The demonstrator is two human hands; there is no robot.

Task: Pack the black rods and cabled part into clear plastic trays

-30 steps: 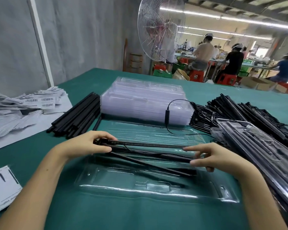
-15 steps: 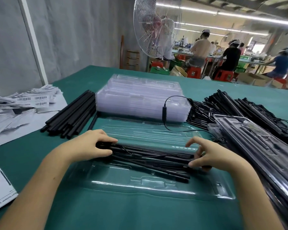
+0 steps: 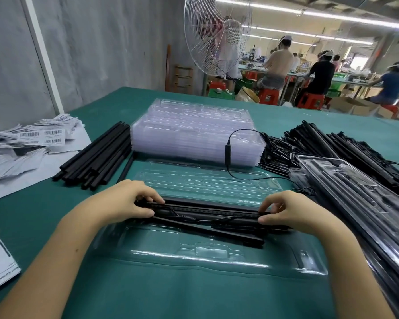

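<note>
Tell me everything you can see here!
held rods: a few, black, across the open tray
open tray: one, clear, nearest on the table
tray stack: one pile, clear, mid-table
loose rods: one pile, black, left of the stack
cabled parts: one heap, black, far right
packed trays: a pile, clear, right edge
barcode labels: many, white, far left
fan: one, white, behind the table
table: one, green, under everything
left hand: grips rods' left end
right hand: pinches rods' right end

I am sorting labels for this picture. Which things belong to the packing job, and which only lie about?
Job: left hand, right hand, held rods, open tray, tray stack, rod pile, cabled parts, filled trays.
Lying about: barcode papers, fan, red stools.
</note>
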